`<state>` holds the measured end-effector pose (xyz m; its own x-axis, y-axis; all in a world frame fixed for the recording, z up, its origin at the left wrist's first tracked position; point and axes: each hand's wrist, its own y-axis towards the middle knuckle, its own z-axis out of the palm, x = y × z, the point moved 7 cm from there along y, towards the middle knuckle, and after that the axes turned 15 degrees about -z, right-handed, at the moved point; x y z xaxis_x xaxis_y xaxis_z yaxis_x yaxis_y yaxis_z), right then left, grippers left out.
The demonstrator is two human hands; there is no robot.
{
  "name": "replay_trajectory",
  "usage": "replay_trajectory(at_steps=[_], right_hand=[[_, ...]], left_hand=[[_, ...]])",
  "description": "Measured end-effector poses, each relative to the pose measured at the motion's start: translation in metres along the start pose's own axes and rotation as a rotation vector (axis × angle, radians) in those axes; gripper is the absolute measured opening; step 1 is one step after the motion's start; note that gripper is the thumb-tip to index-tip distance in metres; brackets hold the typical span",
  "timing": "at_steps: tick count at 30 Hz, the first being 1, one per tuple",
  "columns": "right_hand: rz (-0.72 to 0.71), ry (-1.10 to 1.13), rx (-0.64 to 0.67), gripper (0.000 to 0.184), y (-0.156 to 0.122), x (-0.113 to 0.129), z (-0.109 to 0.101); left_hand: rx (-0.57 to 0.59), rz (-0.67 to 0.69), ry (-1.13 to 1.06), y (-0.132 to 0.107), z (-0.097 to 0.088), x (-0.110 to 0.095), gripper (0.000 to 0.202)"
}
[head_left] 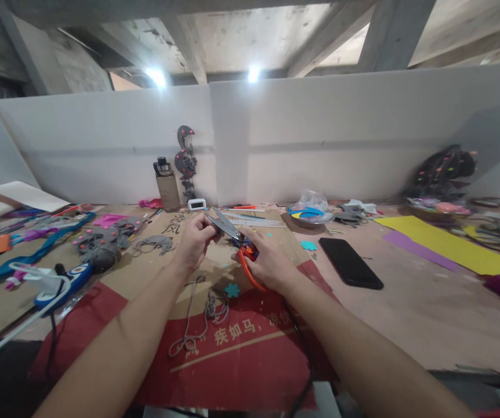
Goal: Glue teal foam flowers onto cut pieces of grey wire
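Note:
My right hand (pixel 267 261) is closed around a pair of scissors (pixel 227 226) with orange handles. Their metal blades are spread apart and point up and left, toward my left hand (pixel 196 239). That hand is closed in a pinch beside the blade tips, and whatever lies between its fingers is too small or hidden to make out. Below both hands, a teal flower-shaped cutout (pixel 232 290) rests on the cardboard (pixel 236 348). Beside it lies a loose tangle of grey cord (pixel 210 310).
A black phone (pixel 350 263) lies to the right, near yellow paper (pixel 450 244) and a purple strip (pixel 419 251). Behind stand a bottle (pixel 168 188) and a small white clock (pixel 196 204). A blue-and-white power strip (pixel 64 285), with cables, sits at left near grey yarn (pixel 103 257).

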<state>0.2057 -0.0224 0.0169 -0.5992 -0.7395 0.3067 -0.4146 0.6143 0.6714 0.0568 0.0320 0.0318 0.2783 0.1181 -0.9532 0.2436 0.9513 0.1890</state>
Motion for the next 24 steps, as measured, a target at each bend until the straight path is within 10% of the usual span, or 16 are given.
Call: replay_trajectory(at_steps=[24], right_hand=[[0.011,-0.079,0.015,0.052,0.0002,0.0005,0.0008]], left_hand=[[-0.027,0.014,0.034,0.0014,-0.0063,0.0011,0.013]])
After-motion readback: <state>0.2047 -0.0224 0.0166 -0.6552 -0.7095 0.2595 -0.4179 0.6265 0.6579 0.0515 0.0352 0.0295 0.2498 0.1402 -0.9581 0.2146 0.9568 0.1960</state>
